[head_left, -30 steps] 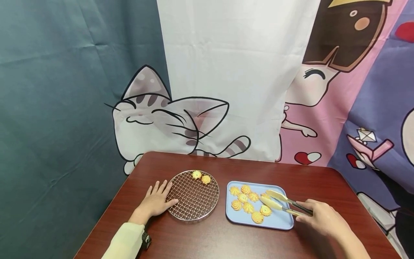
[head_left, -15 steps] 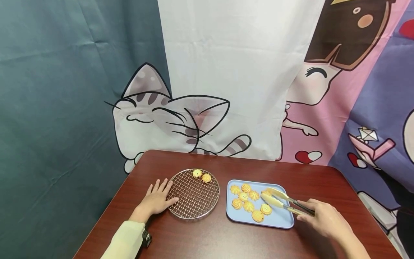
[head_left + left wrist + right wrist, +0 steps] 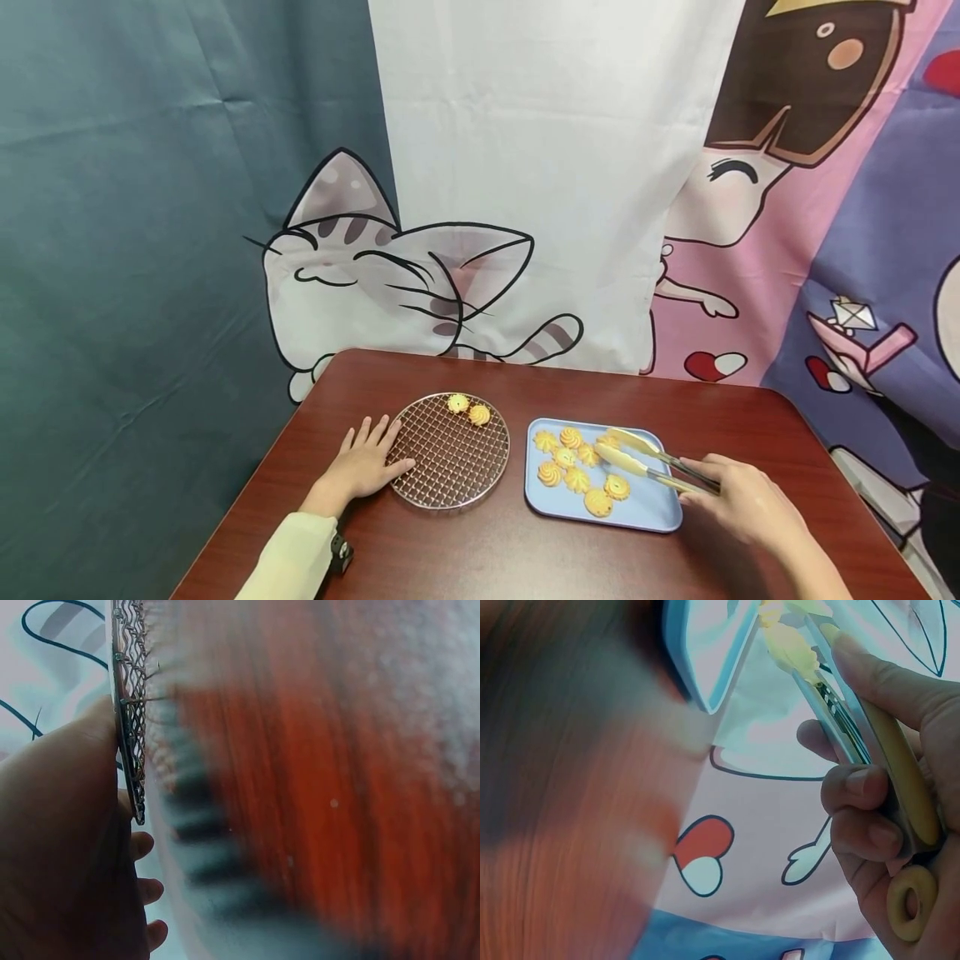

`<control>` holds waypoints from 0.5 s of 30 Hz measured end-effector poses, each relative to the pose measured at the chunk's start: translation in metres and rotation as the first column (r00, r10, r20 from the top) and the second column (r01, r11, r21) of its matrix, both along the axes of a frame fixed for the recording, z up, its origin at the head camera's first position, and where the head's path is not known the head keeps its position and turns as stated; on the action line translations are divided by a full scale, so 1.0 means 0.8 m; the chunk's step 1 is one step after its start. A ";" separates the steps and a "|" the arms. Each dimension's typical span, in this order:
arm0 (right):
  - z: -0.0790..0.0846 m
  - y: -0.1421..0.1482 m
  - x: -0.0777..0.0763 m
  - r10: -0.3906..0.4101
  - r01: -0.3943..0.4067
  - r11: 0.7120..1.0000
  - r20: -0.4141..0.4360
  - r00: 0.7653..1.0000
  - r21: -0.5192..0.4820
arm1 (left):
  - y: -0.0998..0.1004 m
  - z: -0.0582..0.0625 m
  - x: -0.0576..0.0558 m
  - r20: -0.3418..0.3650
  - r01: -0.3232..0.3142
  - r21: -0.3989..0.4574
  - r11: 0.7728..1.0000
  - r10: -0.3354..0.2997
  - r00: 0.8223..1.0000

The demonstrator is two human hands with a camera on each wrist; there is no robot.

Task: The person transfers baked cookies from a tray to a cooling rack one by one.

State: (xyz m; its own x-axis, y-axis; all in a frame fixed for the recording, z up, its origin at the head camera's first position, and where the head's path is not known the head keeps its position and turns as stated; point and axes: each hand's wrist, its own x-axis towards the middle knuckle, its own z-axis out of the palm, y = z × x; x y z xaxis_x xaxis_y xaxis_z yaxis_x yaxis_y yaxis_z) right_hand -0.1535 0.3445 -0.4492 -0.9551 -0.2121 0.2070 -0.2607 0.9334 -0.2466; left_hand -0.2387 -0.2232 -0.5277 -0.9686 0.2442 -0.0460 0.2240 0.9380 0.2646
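My left hand (image 3: 360, 464), fingers spread, rests at the left rim of a round wire cooling rack (image 3: 450, 467), thumb and fingertips overlapping its edge. Two piped butter cookies (image 3: 479, 414) lie at the rack's far side. My right hand (image 3: 738, 493) grips a pair of tongs (image 3: 660, 477) with pale yellow tips; in the right wrist view, fingers curl round the tongs' handles (image 3: 896, 772). The tong tips reach over a light blue tray (image 3: 652, 512) and stand around a cookie (image 3: 609, 439) near its back. Several more cookies (image 3: 576, 479) lie in the tray's left and middle.
Both rack and tray stand on a reddish-brown wooden table (image 3: 480, 558). Behind its far edge hang printed curtains (image 3: 525, 167) with a cartoon cat. A dark wrist strap (image 3: 341, 552) sits by the pale left sleeve (image 3: 288, 554).
My right hand and the tongs have shifted left and slightly toward the back over the tray. The cookie at their tips has moved the same way. My left hand stays in place.
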 end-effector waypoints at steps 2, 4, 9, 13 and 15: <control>0.002 -0.003 0.000 0.002 -0.002 1.000 0.009 1.000 -0.002 | 0.001 0.003 0.000 0.006 0.002 0.009 1.000 -0.002 1.000; 0.003 -0.006 -0.001 0.005 -0.005 1.000 0.019 1.000 -0.007 | 0.002 0.003 0.000 0.011 0.002 0.008 1.000 -0.002 1.000; 0.006 -0.014 -0.007 0.014 -0.014 1.000 0.012 1.000 -0.023 | -0.001 -0.005 -0.003 0.008 0.007 -0.022 1.000 -0.007 1.000; 0.006 -0.021 -0.012 0.031 -0.031 0.999 -0.004 0.999 -0.030 | -0.003 -0.008 -0.005 -0.001 0.009 -0.014 1.000 -0.009 1.000; 0.007 -0.025 -0.014 0.039 -0.039 0.999 -0.009 0.999 -0.031 | -0.003 -0.007 -0.004 -0.002 0.012 -0.004 1.000 -0.012 1.000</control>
State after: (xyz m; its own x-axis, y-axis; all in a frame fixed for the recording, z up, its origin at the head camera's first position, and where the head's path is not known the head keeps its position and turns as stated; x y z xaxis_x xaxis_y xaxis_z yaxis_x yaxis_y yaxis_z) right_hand -0.1646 0.3243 -0.4439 -0.9444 -0.2425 0.2222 -0.2990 0.9143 -0.2731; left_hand -0.2421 -0.2255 -0.5331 -0.9657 0.2558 -0.0446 0.2360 0.9362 0.2604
